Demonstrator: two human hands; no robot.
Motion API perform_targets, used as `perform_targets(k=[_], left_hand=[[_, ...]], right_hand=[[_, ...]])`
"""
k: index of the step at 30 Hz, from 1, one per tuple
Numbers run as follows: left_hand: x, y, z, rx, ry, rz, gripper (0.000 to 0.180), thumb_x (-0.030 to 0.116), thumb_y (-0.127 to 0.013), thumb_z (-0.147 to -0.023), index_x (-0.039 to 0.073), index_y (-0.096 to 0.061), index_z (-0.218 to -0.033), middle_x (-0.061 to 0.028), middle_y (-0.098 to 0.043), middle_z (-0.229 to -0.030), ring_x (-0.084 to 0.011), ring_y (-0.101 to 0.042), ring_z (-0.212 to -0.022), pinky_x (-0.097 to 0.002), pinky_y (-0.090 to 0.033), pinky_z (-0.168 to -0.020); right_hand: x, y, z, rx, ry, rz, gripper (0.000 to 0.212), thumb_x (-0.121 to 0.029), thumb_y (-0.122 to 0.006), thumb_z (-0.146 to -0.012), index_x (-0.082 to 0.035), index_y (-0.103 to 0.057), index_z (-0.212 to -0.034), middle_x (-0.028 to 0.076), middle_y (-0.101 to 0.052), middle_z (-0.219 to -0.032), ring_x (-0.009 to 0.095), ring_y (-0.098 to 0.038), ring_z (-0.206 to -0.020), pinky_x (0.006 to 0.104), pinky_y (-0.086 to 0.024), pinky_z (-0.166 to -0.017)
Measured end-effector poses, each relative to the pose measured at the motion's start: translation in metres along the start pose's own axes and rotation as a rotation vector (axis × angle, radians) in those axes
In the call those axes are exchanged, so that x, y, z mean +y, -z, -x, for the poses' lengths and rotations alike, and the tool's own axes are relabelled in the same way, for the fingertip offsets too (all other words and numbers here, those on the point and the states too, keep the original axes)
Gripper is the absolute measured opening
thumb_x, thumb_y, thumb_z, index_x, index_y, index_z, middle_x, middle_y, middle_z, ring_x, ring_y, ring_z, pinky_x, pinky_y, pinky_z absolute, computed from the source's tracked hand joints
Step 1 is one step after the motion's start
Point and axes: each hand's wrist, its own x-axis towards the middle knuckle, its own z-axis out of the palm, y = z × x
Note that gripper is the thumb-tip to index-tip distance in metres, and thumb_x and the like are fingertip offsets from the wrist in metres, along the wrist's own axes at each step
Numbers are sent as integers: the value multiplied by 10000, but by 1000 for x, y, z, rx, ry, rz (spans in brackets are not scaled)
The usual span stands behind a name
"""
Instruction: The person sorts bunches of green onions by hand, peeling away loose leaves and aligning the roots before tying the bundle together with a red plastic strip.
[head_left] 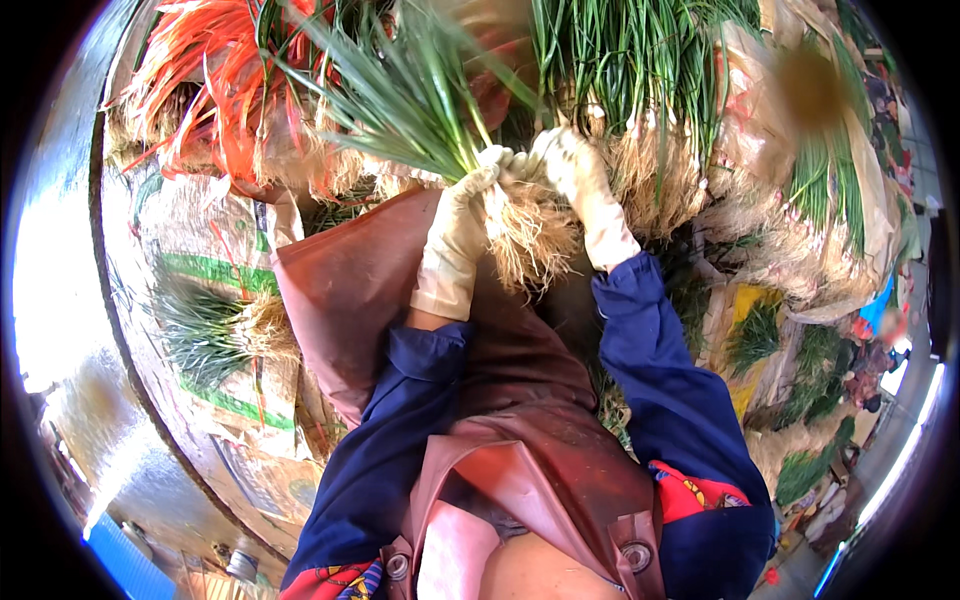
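My left hand (455, 235), in a cream glove, is closed around a bunch of scallions (415, 105). Its long green leaves fan up and to the left, somewhat blurred, while its tangled pale roots (535, 240) hang down between my hands. My right hand (580, 175), gloved alike, is at the right side of the bunch, just above the roots. Its fingers are curled in close to my left fingertips, and what they pinch is hidden. More upright scallions (640, 70) with thick roots stand packed just beyond my right hand.
Orange-red plastic strips (225, 80) lie at the far left. A separate scallion bunch (215, 335) rests on sacking at the left. A brown apron (350, 290) covers my lap. More rooted bunches (790, 240) sit in wrapping at the right, near a yellow-printed sack (745, 300).
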Motion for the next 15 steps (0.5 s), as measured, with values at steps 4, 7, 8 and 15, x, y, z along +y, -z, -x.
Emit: perform_targets(k=[4,7,8,15], left_hand=[[5,2,1,68,-37,75,368,44,-638,-782,-51,-546,-1126,-144,-632,-1013,-250,-615,-942,-353,-478,-890],[12,9,-1,33,127,-104,464,8,-624,-778,-50,-480,-1214,-160,-616,-1067,-220,-620,-899,-347,-522,-797],[9,15,-3,83,81,-195,461,2,-617,-778,-56,-479,-1214,-163,-615,-1070,-219,-620,-897,-345,-521,-797],[12,9,2,6,249,-90,436,36,-588,-798,-68,-480,-1208,-184,-618,-1071,-245,-624,-888,-338,-518,-790]], right_hand=[[-28,-11,-59,684,164,1577,423,-437,-496,-899,-40,-581,-1021,138,-666,-978,225,-649,-856,428,-479,-748],[-26,-18,-98,888,-94,2057,464,-496,-550,-848,-99,-597,-1083,141,-662,-996,283,-636,-954,508,-429,-862],[-28,-13,-102,893,-90,2057,451,-483,-558,-846,-97,-603,-1076,139,-664,-988,284,-637,-952,491,-436,-862],[-34,10,-26,215,84,203,195,-268,-576,-886,-90,-587,-808,55,-662,-867,54,-512,-518,197,-374,-414]])
